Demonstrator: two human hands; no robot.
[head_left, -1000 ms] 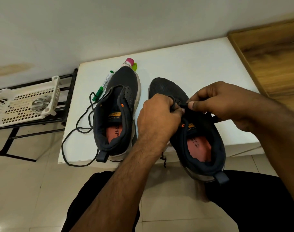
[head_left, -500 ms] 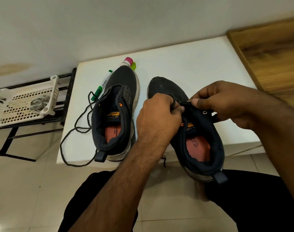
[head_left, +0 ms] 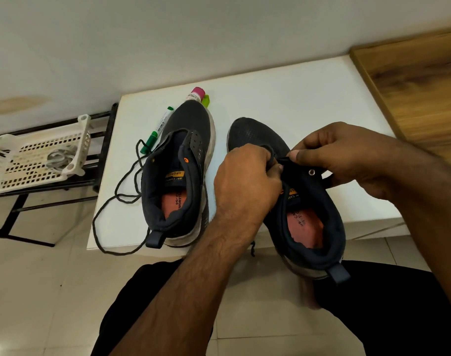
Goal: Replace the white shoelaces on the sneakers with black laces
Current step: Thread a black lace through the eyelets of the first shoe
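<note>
Two hands work on our right shoe [head_left: 304, 201]: our left hand [head_left: 245, 181] and right hand [head_left: 347, 155] both pinch its black lace [head_left: 283, 159].

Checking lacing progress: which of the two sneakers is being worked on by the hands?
The right-hand sneaker, overhanging the table edge; both hands grip its eyelet area. The other sneaker lies untouched beside the green marker.

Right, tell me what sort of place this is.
Probably a room in a home, not a workshop: a tiled floor, a low white table against a plain wall, and a black metal rack holding a white plastic basket beside it.
</note>
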